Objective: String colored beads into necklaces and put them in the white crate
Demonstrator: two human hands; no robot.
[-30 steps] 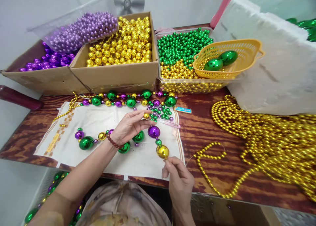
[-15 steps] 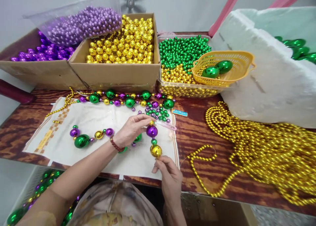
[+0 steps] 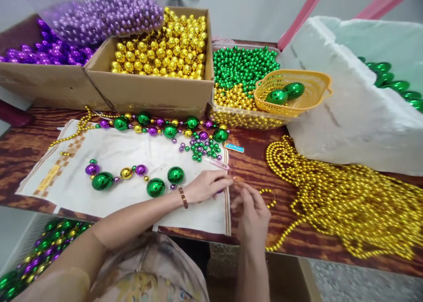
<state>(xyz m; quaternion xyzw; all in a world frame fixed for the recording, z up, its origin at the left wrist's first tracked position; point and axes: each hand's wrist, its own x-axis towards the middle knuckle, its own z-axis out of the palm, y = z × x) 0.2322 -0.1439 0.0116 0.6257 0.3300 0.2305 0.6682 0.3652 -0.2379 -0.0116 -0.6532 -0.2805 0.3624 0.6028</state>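
A half-strung strand of large beads (image 3: 126,173) in purple, green and gold lies across the white cloth (image 3: 132,152). My left hand (image 3: 208,185) rests on the cloth's right edge, its fingers closed over the strand's end, where a purple bead (image 3: 220,190) peeks out from under them. Just to the right, my right hand (image 3: 253,209) is over the wooden table, fingertips pinched close to the left hand's fingertips. What it pinches is too fine to make out. A thin gold bead chain end (image 3: 268,192) curls beside it.
Behind the cloth stand cardboard boxes of purple beads (image 3: 39,55) and gold beads (image 3: 161,42), and a clear tub of green and gold beads (image 3: 241,73) bearing a yellow basket (image 3: 313,84). A white foam box (image 3: 350,104) and heaped gold chains (image 3: 350,205) fill the right. Loose small beads (image 3: 201,148) lie nearby.
Both hands have lowered the hanging purple and gold beads onto the cloth's right edge. The left hand moved right and down; the right hand rose beside it.
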